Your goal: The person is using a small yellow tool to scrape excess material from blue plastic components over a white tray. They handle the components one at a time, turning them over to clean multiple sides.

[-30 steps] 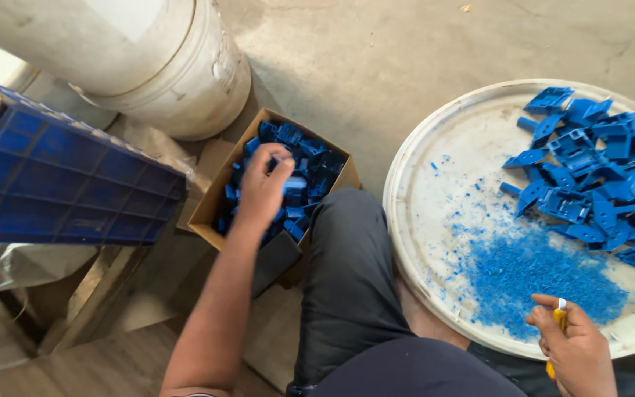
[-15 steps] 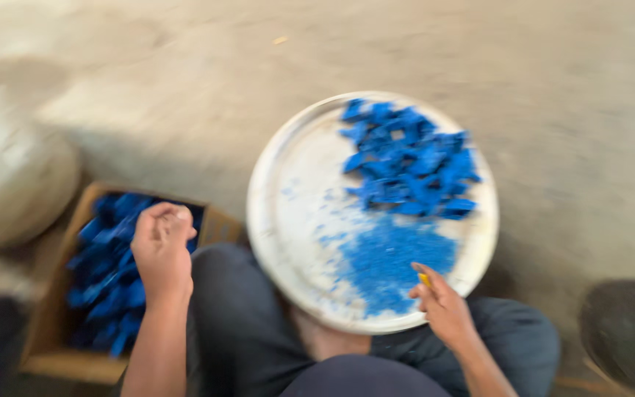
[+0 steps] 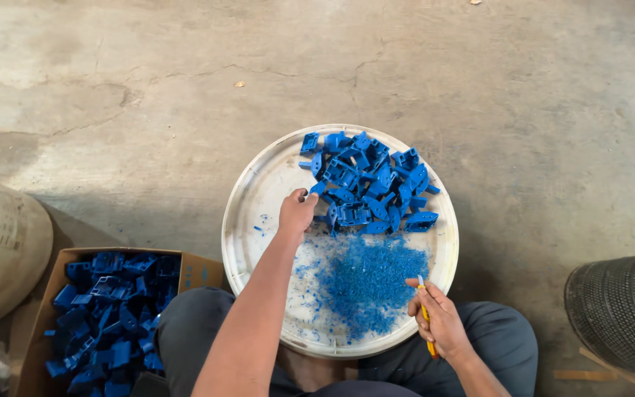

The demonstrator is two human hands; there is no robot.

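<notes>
Since half a second ago my left hand has left the cardboard box at the near left and reached across onto the round white tray, and the view has steadied. Its fingers are curled at the near left edge of the pile of blue plastic parts, touching the closest pieces; I cannot tell whether they have closed on one. That pile lies on the far half of the tray, and a patch of blue shavings is spread on the near half, just beside my right hand. My right hand is wrapped around a small yellow-handled knife at the tray's near right rim, tip pointing toward the shavings. The box holds more blue parts and sits on the concrete floor beside my knee. A pale sack stands at the far left of the box, and a black ribbed bin sits at the right edge
</notes>
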